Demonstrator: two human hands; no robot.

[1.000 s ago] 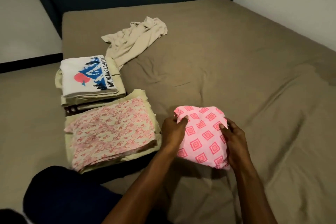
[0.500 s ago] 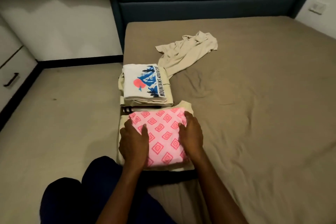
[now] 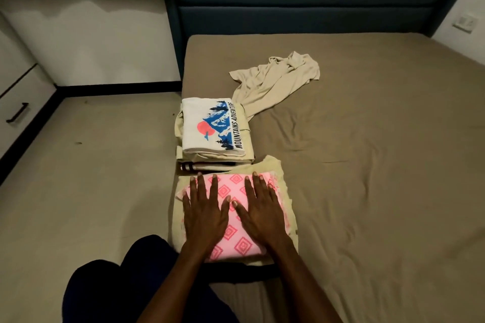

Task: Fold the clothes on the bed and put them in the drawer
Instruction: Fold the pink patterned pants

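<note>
Hands now lying flat, fingers straight and spread: left hand point(image 3: 203, 214) and right hand point(image 3: 262, 211) are pressing the pink garment point(image 3: 236, 241), newly moved onto the near pile point(image 3: 286, 191); beige shirt point(image 3: 273, 81) ahead is waiting unfolded.

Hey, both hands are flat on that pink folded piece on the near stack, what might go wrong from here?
Three likely risks:
1. The near stack sits at the bed's edge; a push from the left hand or right hand on the pink piece might tip it floorward.
2. It abuts the printed-shirt stack; lifting one may disturb the other.
3. The beige garment remains unfolded.
</note>
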